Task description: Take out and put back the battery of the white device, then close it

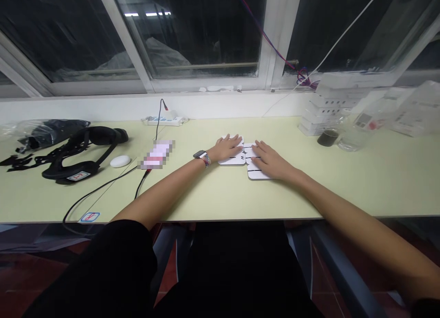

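Two white panels with black markings and rounded corners lie side by side on the pale yellow-green table. My left hand [227, 148] rests flat on the left panel [235, 161], its fingers apart and pointing right. On the right panel [257, 174], which sits slightly nearer the table's front edge, my right hand [270, 160] lies with its fingers spread, pointing up and left. The panels touch or nearly touch between my hands. Much of each panel's surface is hidden under my palms. A watch [200, 155] and a woven bracelet are on my left wrist.
On the left of the table [206, 194] are a black headset [70, 169], a white oval object [120, 161], a blurred-out phone [157, 154] and cables. A power strip [165, 121] lies behind. White boxes [318, 114], a dark-filled cup [327, 137] and a clear bottle [354, 134] stand right.
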A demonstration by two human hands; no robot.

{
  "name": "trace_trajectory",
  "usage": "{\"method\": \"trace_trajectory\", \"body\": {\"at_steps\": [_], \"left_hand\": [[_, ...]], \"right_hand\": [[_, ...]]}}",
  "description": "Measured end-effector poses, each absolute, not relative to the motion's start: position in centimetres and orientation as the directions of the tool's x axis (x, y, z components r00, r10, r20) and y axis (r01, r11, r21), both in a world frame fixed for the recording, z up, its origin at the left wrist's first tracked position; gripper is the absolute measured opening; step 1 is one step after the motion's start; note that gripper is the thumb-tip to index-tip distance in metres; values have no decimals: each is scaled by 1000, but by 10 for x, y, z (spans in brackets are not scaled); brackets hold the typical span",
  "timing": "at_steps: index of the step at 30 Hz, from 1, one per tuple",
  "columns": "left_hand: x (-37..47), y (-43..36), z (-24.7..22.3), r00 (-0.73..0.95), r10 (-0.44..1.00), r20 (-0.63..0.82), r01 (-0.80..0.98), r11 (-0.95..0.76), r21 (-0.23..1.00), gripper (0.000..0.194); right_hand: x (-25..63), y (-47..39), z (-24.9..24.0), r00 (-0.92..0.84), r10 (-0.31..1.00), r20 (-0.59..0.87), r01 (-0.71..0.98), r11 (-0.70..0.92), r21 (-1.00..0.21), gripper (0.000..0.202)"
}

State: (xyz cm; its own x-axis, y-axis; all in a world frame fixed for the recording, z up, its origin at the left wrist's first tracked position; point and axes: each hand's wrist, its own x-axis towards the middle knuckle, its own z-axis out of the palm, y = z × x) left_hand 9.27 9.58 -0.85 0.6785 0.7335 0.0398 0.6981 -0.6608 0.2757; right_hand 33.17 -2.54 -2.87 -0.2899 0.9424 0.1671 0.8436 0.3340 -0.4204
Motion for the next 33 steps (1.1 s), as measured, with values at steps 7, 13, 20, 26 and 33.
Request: {"method": "trace_trajectory", "body": {"at_steps": [7,13,20,26,33], "left_hand": [[89,77,-14,680,733,26,711,-668,218,69],[84,56,-15,673,738,51,708,-663,243,63],[85,49,-15,652,751,102,706,-651,280,58],[83,47,-16,642,752,147,689,-651,319,54],[82,49,-18,622,764,171,686,-637,352,53]], "right_hand": [[328,-11,-34,-284,952,114,887,306,-346,72],[327,-2,-35,-267,955,127,895,295,-333,70],[329,5,-34,-278,950,139,896,309,-318,66],[328,4,-32,-281,953,110,901,302,-313,68],[329,7,-34,-271,956,109,896,292,-334,69]]}}
